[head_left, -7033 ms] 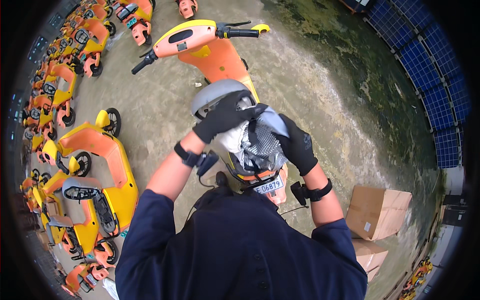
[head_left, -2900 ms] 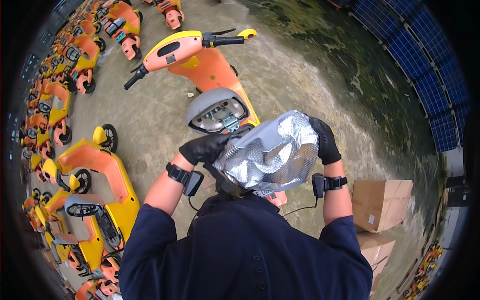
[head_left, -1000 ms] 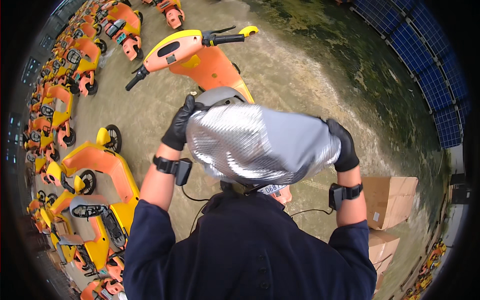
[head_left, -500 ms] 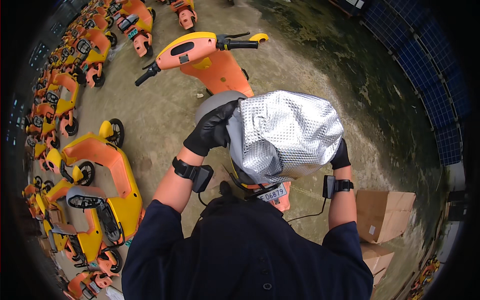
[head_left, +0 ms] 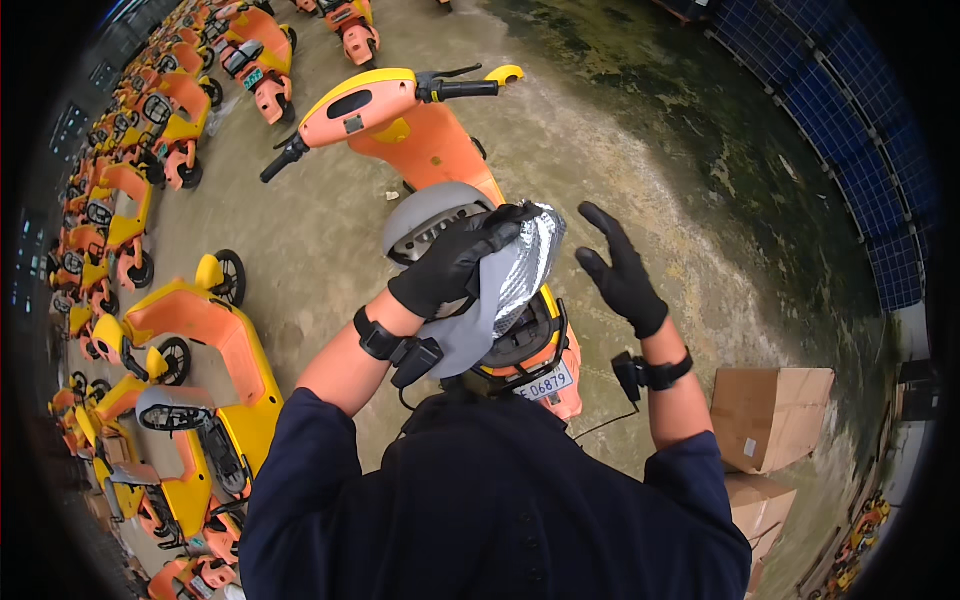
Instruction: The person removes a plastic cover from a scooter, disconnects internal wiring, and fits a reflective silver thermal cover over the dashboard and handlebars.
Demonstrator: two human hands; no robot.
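the left hand [head_left: 445, 265] gripped a bunched silver and grey cover [head_left: 525, 260] above the rear of an orange and yellow scooter [head_left: 440, 155], just beside its raised grey seat [head_left: 420, 212]; the right hand [head_left: 624, 276], fingers spread and empty, was clear of the cover; 2 cardboard boxes [head_left: 768, 420] stood farther right

The gloved left hand [head_left: 450, 265] held a crumpled silver-and-grey cover [head_left: 520, 270] over an orange-and-yellow scooter [head_left: 435, 150], on the near side of its tilted grey seat [head_left: 418, 213], while the spread right hand [head_left: 622, 275] hovered apart, farther right, beyond which cardboard boxes [head_left: 750, 425] sat.
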